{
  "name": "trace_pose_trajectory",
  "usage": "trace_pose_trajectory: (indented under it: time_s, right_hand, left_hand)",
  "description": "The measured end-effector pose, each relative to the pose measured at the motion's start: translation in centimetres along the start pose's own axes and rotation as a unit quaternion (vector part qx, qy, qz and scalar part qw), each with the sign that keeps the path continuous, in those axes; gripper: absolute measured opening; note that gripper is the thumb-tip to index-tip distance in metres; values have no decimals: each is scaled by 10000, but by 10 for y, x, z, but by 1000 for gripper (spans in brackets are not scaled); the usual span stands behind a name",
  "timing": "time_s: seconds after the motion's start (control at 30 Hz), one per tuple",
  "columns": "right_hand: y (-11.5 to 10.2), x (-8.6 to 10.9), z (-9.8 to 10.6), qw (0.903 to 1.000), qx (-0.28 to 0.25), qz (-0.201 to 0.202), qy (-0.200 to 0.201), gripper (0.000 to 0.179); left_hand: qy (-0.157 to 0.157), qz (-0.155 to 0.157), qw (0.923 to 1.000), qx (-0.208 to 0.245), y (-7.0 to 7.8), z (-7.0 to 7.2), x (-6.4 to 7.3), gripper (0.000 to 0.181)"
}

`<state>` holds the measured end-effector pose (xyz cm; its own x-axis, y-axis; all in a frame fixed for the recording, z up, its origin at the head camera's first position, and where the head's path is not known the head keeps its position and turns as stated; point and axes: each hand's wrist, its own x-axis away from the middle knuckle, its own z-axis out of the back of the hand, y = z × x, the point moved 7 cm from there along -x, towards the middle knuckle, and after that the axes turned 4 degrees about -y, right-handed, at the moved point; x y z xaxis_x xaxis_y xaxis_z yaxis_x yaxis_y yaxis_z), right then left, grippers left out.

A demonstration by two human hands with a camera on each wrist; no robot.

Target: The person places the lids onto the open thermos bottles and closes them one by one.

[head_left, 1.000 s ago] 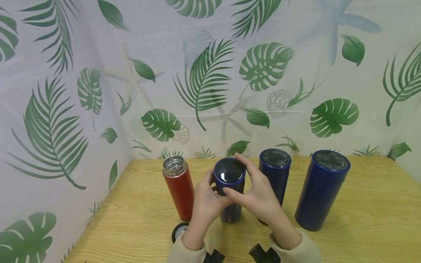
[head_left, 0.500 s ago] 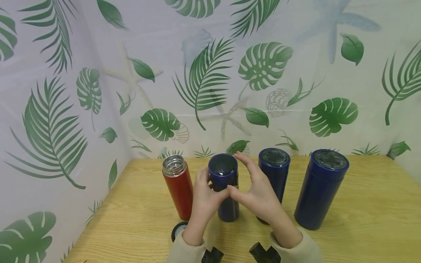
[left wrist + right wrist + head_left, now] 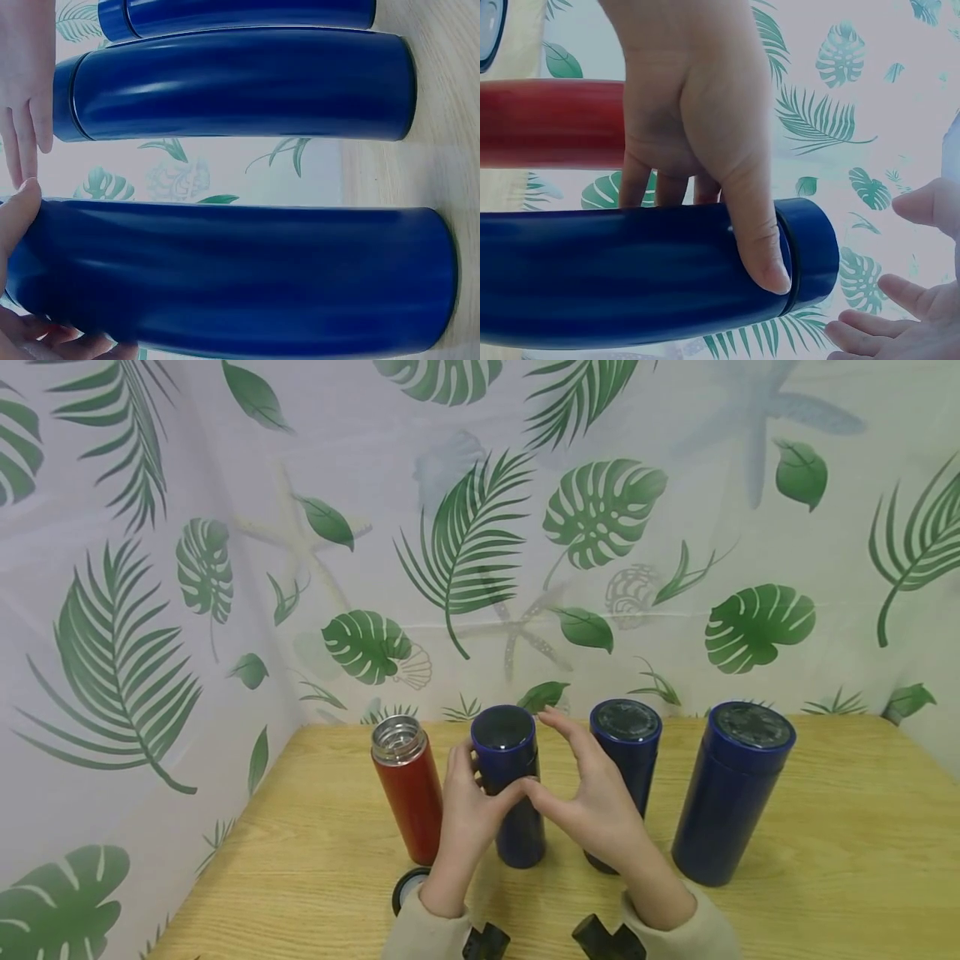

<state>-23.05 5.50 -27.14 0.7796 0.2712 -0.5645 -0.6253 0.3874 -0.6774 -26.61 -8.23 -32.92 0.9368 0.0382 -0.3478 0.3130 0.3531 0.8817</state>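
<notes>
A capped blue thermos bottle (image 3: 521,831) stands upright mid-table, with a dark glossy top. My left hand (image 3: 471,810) grips it just below the lid, thumb across the near side and fingers round the left. In the right wrist view the left thumb (image 3: 761,240) lies close to the seam under the lid (image 3: 816,251). My right hand (image 3: 600,806) is spread to the right of the bottle, fingers away from the lid, its thumb near the left thumb. To the left stands a red thermos bottle (image 3: 411,802) with its steel mouth uncovered.
Two more capped blue thermos bottles, a slimmer one (image 3: 626,768) and a wider one (image 3: 731,810), stand to the right. A round black-rimmed lid (image 3: 397,893) lies by the red bottle's base, partly behind the left sleeve. A leaf-patterned cloth (image 3: 480,527) hangs behind the wooden table (image 3: 300,860).
The right hand's fingers have come off the bottle's lid and spread apart. The bottle's top has shifted left and away, so it stands straighter. The left hand keeps its grip.
</notes>
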Motion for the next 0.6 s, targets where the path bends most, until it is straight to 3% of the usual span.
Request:
trace_pose_trajectory:
  time_s: [0.3, 0.6]
  right_hand:
    - [-4, 2, 1, 10000, -24, 20, -58, 59]
    - [-10, 5, 4, 9997, 12, 236, 95, 55]
  left_hand:
    - [-95, -257, 9996, -4, -3, -5, 0, 75]
    - [-228, -144, 9996, -50, 0, -4, 1, 77]
